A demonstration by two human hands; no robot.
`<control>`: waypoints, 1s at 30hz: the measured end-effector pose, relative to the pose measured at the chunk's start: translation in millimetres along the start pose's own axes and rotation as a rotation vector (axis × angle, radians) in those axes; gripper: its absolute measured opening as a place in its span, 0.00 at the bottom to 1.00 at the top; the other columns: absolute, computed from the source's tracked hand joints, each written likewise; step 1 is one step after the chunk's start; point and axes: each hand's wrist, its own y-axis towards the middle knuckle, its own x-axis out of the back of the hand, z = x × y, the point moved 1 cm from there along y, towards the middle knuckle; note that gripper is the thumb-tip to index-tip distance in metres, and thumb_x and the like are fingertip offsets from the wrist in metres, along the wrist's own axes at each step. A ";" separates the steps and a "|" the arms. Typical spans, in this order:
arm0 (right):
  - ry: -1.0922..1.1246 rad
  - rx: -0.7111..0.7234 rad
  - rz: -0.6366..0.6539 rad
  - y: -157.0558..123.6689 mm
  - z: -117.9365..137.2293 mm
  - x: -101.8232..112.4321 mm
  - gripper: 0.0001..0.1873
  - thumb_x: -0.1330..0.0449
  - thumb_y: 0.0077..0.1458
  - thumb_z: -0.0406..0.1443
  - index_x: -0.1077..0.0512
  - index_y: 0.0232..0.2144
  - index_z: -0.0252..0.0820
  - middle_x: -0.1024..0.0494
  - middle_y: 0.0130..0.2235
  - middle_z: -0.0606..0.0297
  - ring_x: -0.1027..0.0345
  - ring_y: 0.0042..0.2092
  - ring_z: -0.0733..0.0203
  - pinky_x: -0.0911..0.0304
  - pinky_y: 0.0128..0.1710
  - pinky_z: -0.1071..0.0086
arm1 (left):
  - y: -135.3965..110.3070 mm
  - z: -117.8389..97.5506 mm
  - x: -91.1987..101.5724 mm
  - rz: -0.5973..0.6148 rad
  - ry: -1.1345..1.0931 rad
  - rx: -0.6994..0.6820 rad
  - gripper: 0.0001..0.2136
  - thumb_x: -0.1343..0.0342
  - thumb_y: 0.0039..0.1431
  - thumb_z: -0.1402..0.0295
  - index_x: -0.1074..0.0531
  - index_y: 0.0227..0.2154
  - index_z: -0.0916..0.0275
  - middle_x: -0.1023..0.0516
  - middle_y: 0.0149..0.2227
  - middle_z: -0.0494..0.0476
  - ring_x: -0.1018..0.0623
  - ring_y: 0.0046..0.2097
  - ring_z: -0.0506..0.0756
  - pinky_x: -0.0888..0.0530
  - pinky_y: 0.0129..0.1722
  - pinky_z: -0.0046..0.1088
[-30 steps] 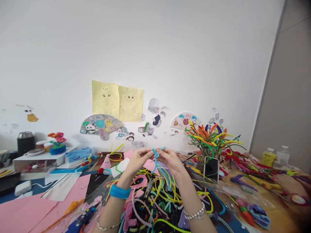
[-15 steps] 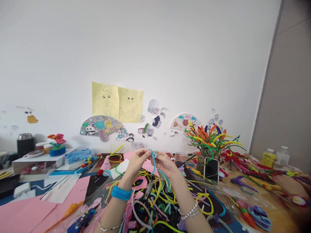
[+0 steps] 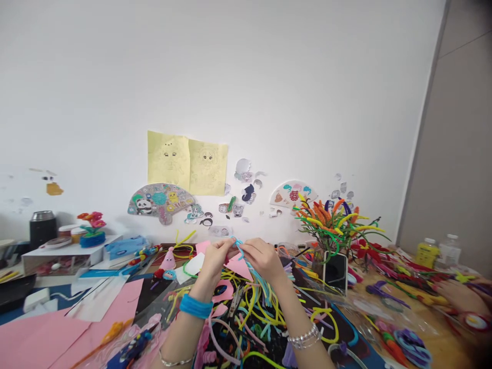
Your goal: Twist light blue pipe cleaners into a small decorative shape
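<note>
Between my two hands is a blue pipe cleaner (image 3: 239, 248), bent into a small looped shape and held above the cluttered table. My left hand (image 3: 219, 256) pinches its left side with thumb and fingertips. From the right, my right hand (image 3: 265, 260) closes its fingers on the other side, with the palm turned away and the fingertips partly hidden. Below them lies a heap of pipe cleaners (image 3: 255, 307) in yellow, pink, green and light blue. A pair of scissors (image 3: 235, 302) rests among them.
A vase of pipe-cleaner flowers (image 3: 332, 220) stands at the right, with a phone (image 3: 335, 272) propped before it. Pink paper sheets (image 3: 49, 333) cover the left side. Another person's hand (image 3: 453, 294) is at far right. A black thermos (image 3: 43, 230) stands far left.
My right hand has turned over, palm away, and its fingers have moved closer to my left hand. The blue loop is now more covered by my fingers.
</note>
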 end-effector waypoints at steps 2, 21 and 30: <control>-0.033 0.021 0.005 0.5 1.7 -2.0 0.08 0.47 0.60 0.29 0.29 0.39 0.38 0.24 0.36 0.56 0.33 0.39 0.57 0.35 0.39 0.64 | -0.1 2.5 -0.3 -0.023 0.059 -0.039 0.13 0.35 0.42 0.61 0.25 0.20 0.68 0.26 0.17 0.53 0.30 0.19 0.48 0.39 0.17 0.21; 1.131 -0.958 -0.184 -2.2 -11.7 -33.9 0.10 0.37 0.45 0.40 0.26 0.27 0.37 0.26 0.26 0.65 0.34 0.28 0.64 0.37 0.31 0.69 | -0.7 -9.3 5.8 0.276 0.288 -0.251 0.10 0.38 0.49 0.62 0.21 0.27 0.65 0.19 0.28 0.57 0.23 0.32 0.55 0.28 0.35 0.28; 1.010 -0.933 -0.421 2.4 0.0 -37.9 0.09 0.37 0.48 0.40 0.29 0.29 0.40 0.28 0.30 0.68 0.34 0.33 0.64 0.39 0.35 0.72 | -2.3 -2.9 -3.0 0.184 0.204 -0.185 0.12 0.35 0.46 0.64 0.24 0.32 0.66 0.20 0.31 0.56 0.22 0.32 0.53 0.27 0.35 0.28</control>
